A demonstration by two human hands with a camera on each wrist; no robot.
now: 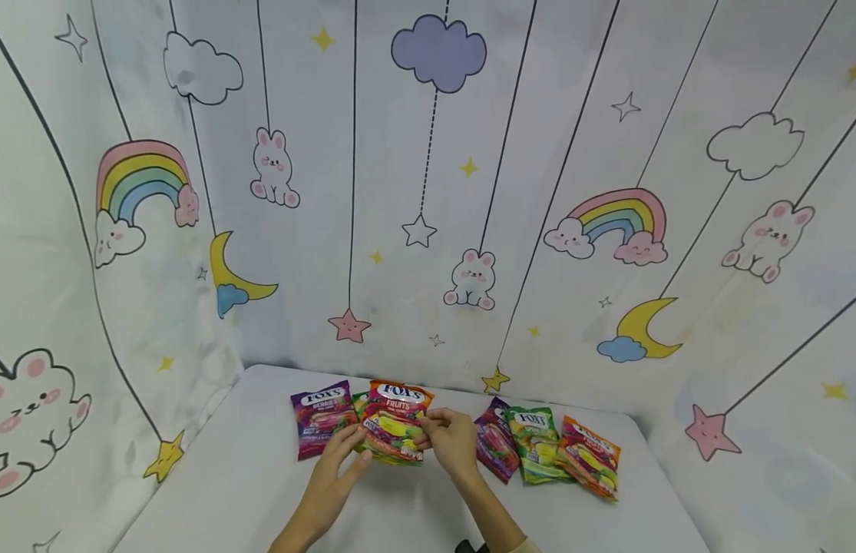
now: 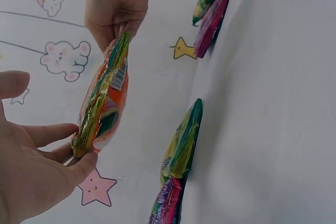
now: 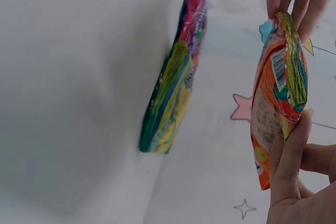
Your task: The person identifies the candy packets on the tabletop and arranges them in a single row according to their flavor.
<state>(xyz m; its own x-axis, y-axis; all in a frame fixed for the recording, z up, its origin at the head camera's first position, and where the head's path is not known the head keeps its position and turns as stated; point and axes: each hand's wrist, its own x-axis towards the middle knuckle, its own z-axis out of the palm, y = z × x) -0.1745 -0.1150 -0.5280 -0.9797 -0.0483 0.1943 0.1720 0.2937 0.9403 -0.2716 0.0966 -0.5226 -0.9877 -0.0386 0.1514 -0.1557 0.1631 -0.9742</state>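
Both hands hold an orange Fox's Fruits candy bag (image 1: 394, 421) upright, its printed front towards the head camera. My left hand (image 1: 336, 475) pinches the bag's left edge between thumb and fingers. At the opposite edge, my right hand (image 1: 453, 442) grips it in the same way. In the left wrist view the candy bag (image 2: 102, 103) appears edge-on, apart from the table. A green candy bag (image 1: 359, 402) is mostly hidden behind it, beside a purple Fox's Berries bag (image 1: 324, 421) on the left. The right wrist view shows the green bag (image 3: 169, 98) beyond the held one.
Right of the hands, a purple candy bag (image 1: 497, 442), a green one (image 1: 534, 447) and another orange one (image 1: 591, 459) lie overlapping on the white table (image 1: 213, 476). A printed cloth wall (image 1: 414, 322) rises behind the table. Something small and black (image 1: 467, 546) shows at the bottom edge.
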